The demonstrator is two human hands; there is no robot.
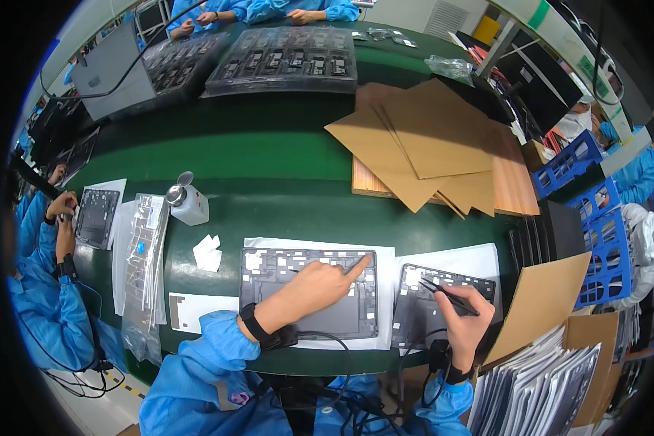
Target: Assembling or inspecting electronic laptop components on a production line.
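Observation:
My left hand (318, 287) reaches over a dark grey tablet back housing (341, 316) dotted with small white pads. Its index finger is stretched out and touches the housing's upper right corner; the other fingers are bent and partly hidden. Pinched in my right hand (466, 320) is a pair of black tweezers (450, 298). The tweezers' tips are over the upper left part of a second dark housing (414, 312), close to a white patch. Each housing lies on a white sheet (385, 291). Both my wrists wear black bands with cables.
Left of the housings are a white dispenser bottle (190, 206), small white slips (207, 254) and bagged sticker sheets (139, 254). Brown cardboard sheets (443, 138) lie far right, near a carton of housings (538, 378). Clear component trays (283, 62) stand behind. A co-worker's hands (64, 218) handle another housing.

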